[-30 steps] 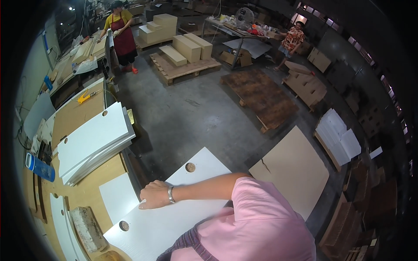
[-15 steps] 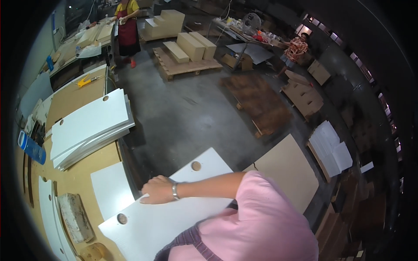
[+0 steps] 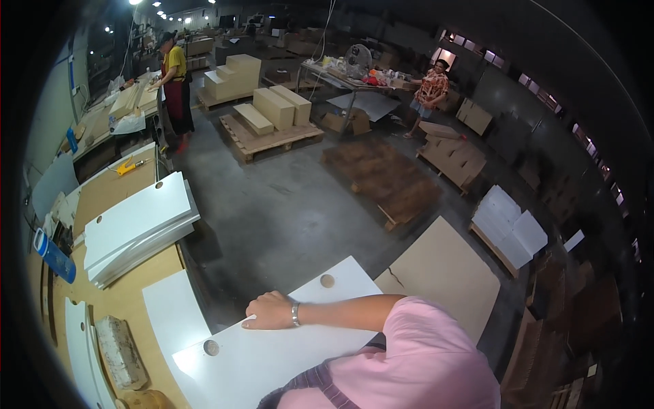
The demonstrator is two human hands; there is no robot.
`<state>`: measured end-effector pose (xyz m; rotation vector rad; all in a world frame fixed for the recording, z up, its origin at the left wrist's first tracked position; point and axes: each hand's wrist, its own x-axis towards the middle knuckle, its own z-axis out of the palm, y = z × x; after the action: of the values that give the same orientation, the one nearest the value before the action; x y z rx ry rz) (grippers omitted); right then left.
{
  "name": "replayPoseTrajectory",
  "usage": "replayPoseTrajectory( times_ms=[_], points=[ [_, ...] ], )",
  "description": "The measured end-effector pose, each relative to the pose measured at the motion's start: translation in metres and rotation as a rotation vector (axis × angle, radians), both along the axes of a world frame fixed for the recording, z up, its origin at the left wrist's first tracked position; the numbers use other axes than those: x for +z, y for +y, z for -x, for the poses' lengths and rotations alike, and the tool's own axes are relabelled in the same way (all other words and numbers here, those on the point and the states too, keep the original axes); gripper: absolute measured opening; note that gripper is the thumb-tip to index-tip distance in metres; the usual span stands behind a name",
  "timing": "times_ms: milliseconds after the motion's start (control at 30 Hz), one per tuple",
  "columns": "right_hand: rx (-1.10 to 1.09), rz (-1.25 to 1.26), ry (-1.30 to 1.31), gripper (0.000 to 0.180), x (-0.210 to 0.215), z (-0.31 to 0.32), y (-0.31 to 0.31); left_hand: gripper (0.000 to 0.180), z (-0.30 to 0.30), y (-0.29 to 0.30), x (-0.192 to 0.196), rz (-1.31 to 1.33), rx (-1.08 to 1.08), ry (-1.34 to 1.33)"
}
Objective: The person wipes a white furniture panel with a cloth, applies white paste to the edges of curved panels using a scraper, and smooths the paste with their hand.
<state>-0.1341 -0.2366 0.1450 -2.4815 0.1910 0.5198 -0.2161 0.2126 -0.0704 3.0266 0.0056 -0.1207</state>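
A white panel with two round holes lies slanted in front of my body at the bottom of the view. My right hand, with a metal watch band at the wrist, reaches across to the left and grips the panel's far edge. Its fingers go over that edge and the thumb lies on the near face. The panel overlaps another white board on the yellowish worktable. My left hand is out of view. The panel's lower part is hidden by my pink sleeve and striped apron.
On the left table stand a stack of white panels, a blue bottle, a worn block and a yellow tool. A beige board lies at right. Loaded pallets stand ahead; two people work farther off.
The view has tilted upward, showing more of the far room. My right hand and the gripped panel have shifted a little to the right relative to the table.
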Motion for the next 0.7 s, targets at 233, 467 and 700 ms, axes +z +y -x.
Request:
replayPoseTrajectory(
  times_ms=[233,467,700],
  points=[
    [-0.103,0.044,0.004,0.048,0.001,0.025,-0.005,0.062,0.005,-0.014,0.022,0.009,-0.002,0.017],
    [-0.068,0.013,-0.039,0.049,0.000,0.023,0.012,0.056,0.002,0.012,0.005,-0.024,0.053,0.095],
    [0.043,0.123,-0.070,0.047,0.008,0.019,0.010,0.044,0.004,-0.007,-0.017,-0.052,-0.072,0.104]
  ],
)
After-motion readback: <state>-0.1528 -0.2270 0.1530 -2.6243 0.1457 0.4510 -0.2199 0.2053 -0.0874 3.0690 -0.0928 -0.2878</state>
